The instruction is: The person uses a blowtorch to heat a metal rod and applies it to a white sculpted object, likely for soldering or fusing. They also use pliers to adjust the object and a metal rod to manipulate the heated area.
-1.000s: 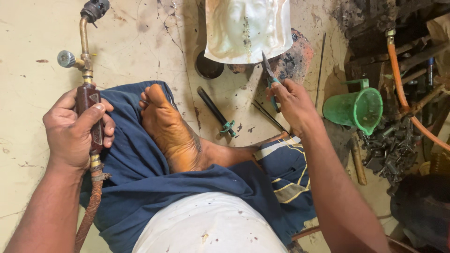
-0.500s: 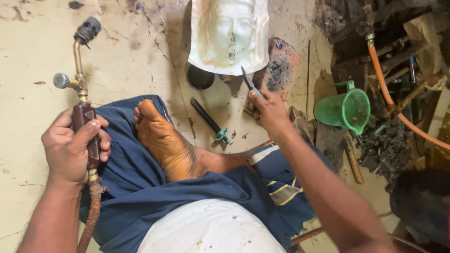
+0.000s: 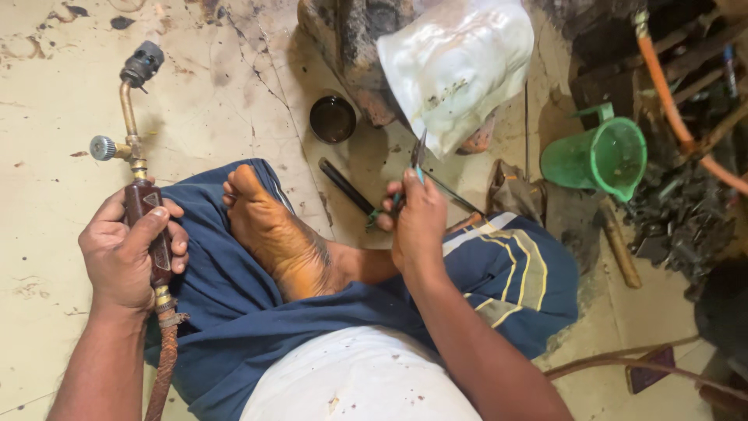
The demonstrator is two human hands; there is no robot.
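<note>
The person sits on the pale, stained floor [image 3: 47, 93] with one bare foot [image 3: 273, 234] folded over a dark blue cloth [image 3: 226, 312] — that foot serves as the landmark here. To the left of the foot, the left hand [image 3: 125, 253] is clenched around the dark grip of a gas torch [image 3: 139, 168], thumb laid across the handle; the torch's brass neck rises away from the hand, with a small round valve knob sticking out sideways and a black nozzle at the far end. A braided reddish hose [image 3: 165, 362] hangs from the base of the grip, down past the wrist. To the right of the foot, the right hand [image 3: 417, 222] pinches a pair of thin metal tweezers [image 3: 418, 152], their tips pointing up toward a white moulded piece [image 3: 456, 70] that leans against a dark block beyond the foot. Between the foot and that hand a black rod-shaped tool [image 3: 347, 187] lies on the floor, and just beyond the toes sits a small dark round tin [image 3: 333, 118]. Well to the right of the foot stands a green plastic jug [image 3: 604, 160], with an orange hose [image 3: 674, 101] running past it — beside a heap of dark scrap.
</note>
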